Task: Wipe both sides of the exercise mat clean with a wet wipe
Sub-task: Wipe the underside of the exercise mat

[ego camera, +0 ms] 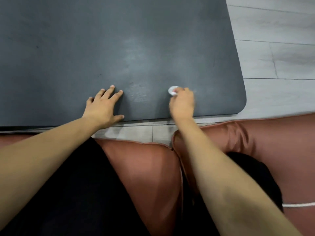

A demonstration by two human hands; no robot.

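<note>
A dark grey exercise mat (119,48) lies flat on the floor and fills most of the upper view; its rounded near right corner is at the right. My left hand (104,106) rests flat on the mat near its front edge, fingers spread. My right hand (182,104) is to the right of it, also near the front edge, closed on a small bunched white wet wipe (172,90) that presses against the mat. Most of the wipe is hidden under my fingers. Faint smeared patches show on the mat beyond both hands.
Light grey plank flooring (276,48) runs along the right of the mat and in a strip in front of it. My knees in shiny rust-coloured trousers (150,160) and a black top fill the bottom of the view.
</note>
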